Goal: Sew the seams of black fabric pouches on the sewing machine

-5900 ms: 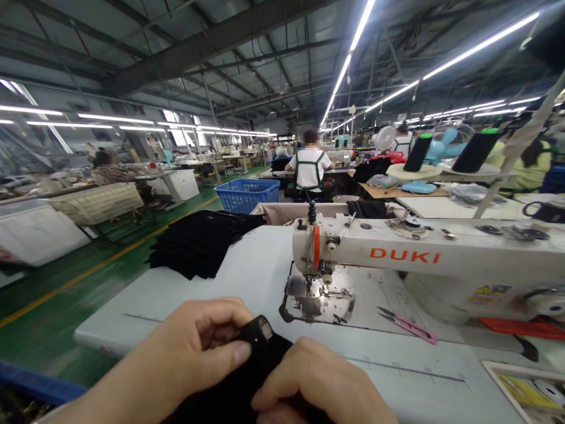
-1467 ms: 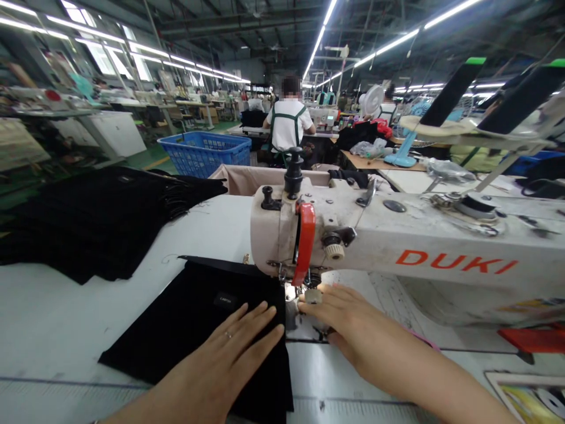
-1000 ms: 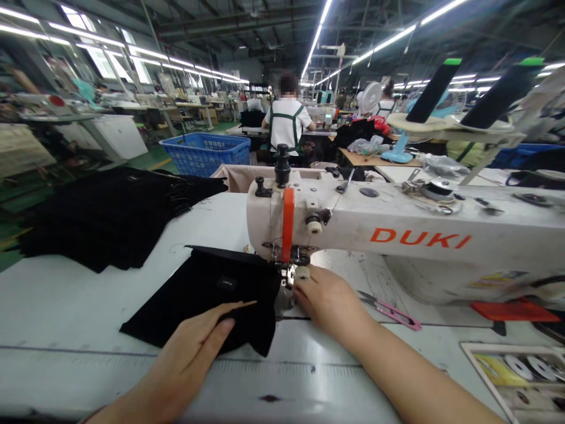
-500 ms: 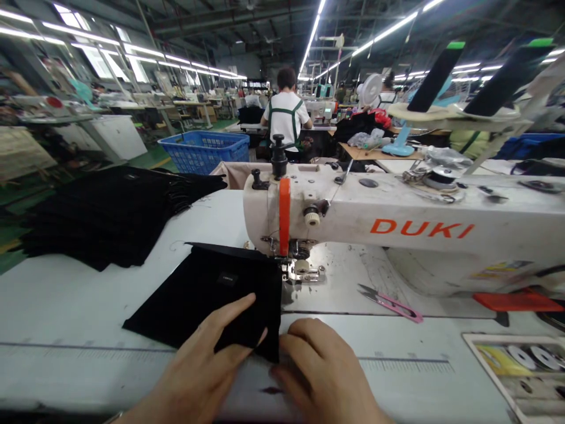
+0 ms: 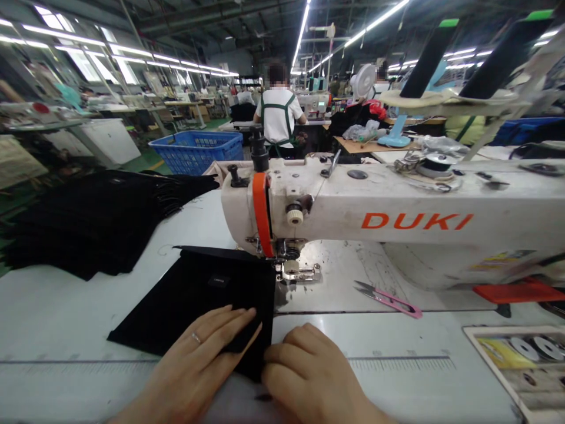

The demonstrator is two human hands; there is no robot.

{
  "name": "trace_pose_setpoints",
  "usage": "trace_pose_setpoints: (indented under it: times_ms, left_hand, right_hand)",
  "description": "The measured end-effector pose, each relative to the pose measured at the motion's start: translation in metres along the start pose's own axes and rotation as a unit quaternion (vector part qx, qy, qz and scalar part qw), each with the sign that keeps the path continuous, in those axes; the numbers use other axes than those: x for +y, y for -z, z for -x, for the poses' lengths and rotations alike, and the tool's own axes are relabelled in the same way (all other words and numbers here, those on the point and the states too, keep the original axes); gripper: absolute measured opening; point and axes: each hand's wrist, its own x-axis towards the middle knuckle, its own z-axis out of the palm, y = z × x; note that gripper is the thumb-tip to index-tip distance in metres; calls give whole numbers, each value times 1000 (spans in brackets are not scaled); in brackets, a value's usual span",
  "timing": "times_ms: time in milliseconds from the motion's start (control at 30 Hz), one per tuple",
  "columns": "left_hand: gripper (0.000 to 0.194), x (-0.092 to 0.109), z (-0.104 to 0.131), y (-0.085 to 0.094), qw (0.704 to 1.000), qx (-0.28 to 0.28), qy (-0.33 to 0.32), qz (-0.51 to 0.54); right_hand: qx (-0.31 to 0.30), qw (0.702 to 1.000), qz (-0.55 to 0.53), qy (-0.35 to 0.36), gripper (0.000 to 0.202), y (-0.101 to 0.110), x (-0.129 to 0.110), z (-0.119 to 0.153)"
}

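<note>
Presumably light, soft and non-fragile, the black fabric panel (image 5: 176,312) should be steered by flat palm pressure plus an edge pinch; it lies on the white worktable (image 5: 75,306), left of the DUKI sewing machine's (image 5: 344,200) needle area. Left hand (image 5: 194,368) spread flat on it; right hand (image 5: 309,371) curled at the near-right corner, pinch hidden, cannot tell. Right edge runs from machine toward wearer, woven label (image 5: 218,281) nearer the far edge; long axis uncertain.

two hands (image 5: 205,359), two thread cones (image 5: 430,62)
</note>
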Motion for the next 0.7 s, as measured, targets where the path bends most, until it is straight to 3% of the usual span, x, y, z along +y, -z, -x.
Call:
trace_pose_setpoints:
  times_ms: [100,233,400,500,633,700]
  left_hand:
    - [62,1,5,-2,1000,-26,4,10]
    - [62,6,16,-3,990,-13,123,65]
    - [32,8,8,2,967,15,231,109]
    - [30,9,-1,4,969,8,223,110]
    - [60,9,6,-2,984,-32,145,94]
    - [63,5,18,-9,990,-22,128,53]
  right_hand:
    - [-8,1000,17,0,22,-3,-1,4]
    - [21,999,-3,-25,28,-2,-5,1]
    - [87,995,-32,36,29,-3,-8,-7]
    - [68,996,-26,57,28,-1,-9,-13]
    - [41,996,-13,80,28,6,-10,-26]
    - [35,995,-20,96,31,9,-10,-33]
